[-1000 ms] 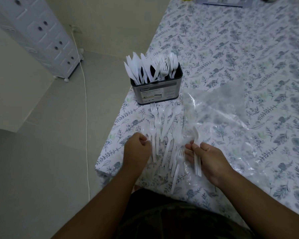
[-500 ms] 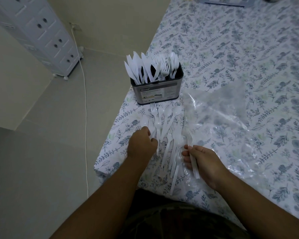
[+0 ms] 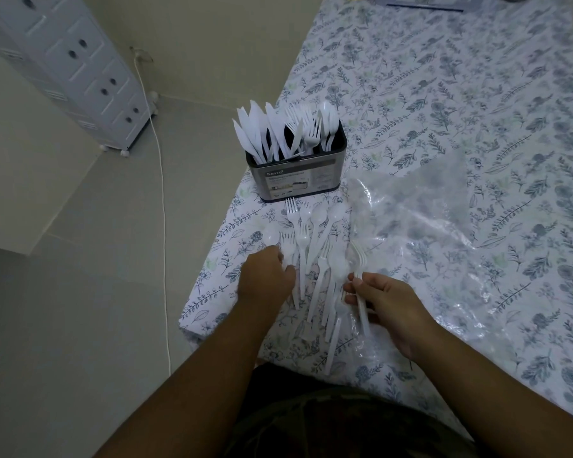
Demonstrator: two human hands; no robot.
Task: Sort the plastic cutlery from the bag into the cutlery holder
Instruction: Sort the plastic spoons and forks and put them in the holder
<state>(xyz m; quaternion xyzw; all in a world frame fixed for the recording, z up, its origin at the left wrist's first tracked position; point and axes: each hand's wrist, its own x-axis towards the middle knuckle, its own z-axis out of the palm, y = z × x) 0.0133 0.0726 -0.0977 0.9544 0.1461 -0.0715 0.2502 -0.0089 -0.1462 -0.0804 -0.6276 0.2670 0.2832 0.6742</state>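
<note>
A metal cutlery holder [image 3: 298, 180] stands on the floral tablecloth, filled with white plastic knives, forks and spoons. In front of it lies a loose pile of white forks and spoons [image 3: 315, 252]. My left hand [image 3: 265, 279] rests on the pile's left side, fingers curled over a fork handle there. My right hand [image 3: 384, 302] pinches a few white forks [image 3: 359, 259] by their handles, tines pointing away from me. A clear plastic bag [image 3: 444, 233] lies flat to the right of the pile.
The table's left edge [image 3: 212, 259] drops to a tiled floor. A white drawer cabinet [image 3: 80, 71] stands at the far left with a white cable [image 3: 161, 193] trailing over the floor. A flat blue-edged object [image 3: 424, 3] lies at the table's far end.
My left hand slid forward along the pile's left side. My right hand lifted its forks slightly off the table and shifted its grip.
</note>
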